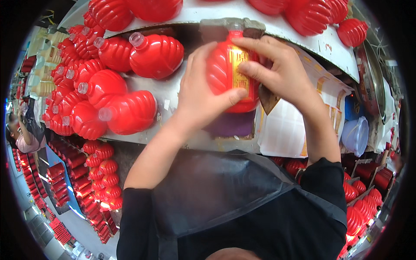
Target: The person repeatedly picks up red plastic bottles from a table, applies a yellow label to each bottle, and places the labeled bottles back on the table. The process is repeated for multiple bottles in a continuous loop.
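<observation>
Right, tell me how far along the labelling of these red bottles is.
In hand: the left hand grips one red bottle while the right hand presses a gold label onto its front. Left: the bare red bottles lying on the bench at the person's left show no labels, and a stack of label sheets lies at the right. Done: I cannot pick out any finished, labelled bottles.
</observation>
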Demonstrator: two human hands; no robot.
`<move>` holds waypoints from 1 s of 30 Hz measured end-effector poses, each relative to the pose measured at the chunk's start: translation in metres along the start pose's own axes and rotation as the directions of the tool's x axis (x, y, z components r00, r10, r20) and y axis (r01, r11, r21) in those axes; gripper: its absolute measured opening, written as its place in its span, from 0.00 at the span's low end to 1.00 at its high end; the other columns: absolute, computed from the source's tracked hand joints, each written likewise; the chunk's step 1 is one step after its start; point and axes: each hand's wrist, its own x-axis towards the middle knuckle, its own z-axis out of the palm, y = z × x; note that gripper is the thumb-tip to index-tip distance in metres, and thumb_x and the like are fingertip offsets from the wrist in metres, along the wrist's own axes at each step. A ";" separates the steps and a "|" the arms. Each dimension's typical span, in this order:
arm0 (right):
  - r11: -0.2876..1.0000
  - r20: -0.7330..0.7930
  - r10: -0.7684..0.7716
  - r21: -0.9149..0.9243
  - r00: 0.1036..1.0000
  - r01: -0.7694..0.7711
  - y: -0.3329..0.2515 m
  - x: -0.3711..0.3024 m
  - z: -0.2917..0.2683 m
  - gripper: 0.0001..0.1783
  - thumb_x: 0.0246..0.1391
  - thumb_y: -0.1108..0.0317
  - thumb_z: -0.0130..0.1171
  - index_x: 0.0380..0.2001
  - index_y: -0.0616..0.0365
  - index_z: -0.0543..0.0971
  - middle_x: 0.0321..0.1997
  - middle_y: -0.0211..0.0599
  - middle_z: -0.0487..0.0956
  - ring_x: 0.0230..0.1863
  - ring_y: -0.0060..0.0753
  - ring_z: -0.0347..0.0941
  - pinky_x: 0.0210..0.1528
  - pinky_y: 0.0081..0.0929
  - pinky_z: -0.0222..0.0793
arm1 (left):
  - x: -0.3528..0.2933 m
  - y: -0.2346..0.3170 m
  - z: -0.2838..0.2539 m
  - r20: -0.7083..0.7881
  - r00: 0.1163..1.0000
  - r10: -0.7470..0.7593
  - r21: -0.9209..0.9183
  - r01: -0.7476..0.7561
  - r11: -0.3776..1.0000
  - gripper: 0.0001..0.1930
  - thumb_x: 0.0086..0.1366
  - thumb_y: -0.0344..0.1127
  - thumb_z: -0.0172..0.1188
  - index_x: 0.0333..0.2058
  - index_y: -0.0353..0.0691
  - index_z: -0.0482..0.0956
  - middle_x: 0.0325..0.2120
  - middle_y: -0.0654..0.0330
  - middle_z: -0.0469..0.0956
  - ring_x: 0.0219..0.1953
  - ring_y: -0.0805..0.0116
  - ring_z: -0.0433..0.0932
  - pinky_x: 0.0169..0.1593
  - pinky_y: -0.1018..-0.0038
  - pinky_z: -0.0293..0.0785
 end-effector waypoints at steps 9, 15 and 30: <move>0.913 0.069 0.303 0.265 0.951 -0.310 -0.003 -0.038 0.004 0.40 0.60 0.51 0.70 0.73 0.48 0.71 0.27 0.20 0.66 0.30 0.15 0.63 0.34 0.19 0.60 | 0.009 -0.001 -0.013 0.016 0.972 0.234 0.043 -0.234 0.971 0.29 0.71 0.44 0.57 0.68 0.40 0.71 0.65 0.45 0.68 0.67 0.46 0.68 0.70 0.57 0.63; 0.957 -0.089 0.284 0.085 0.955 -0.277 -0.011 -0.037 0.019 0.44 0.54 0.48 0.74 0.72 0.47 0.72 0.21 0.20 0.62 0.25 0.17 0.60 0.29 0.22 0.57 | 0.013 0.006 -0.002 -0.037 0.991 0.127 0.013 -0.126 0.992 0.33 0.60 0.46 0.70 0.62 0.40 0.76 0.61 0.48 0.70 0.66 0.49 0.69 0.69 0.57 0.66; 0.961 -0.109 0.266 0.102 0.958 -0.255 -0.004 -0.036 0.022 0.46 0.50 0.45 0.76 0.71 0.45 0.73 0.22 0.20 0.61 0.25 0.17 0.59 0.29 0.22 0.55 | 0.012 0.005 0.000 -0.025 0.993 0.119 0.061 -0.117 0.991 0.35 0.58 0.44 0.75 0.62 0.39 0.75 0.62 0.51 0.69 0.66 0.56 0.69 0.70 0.62 0.65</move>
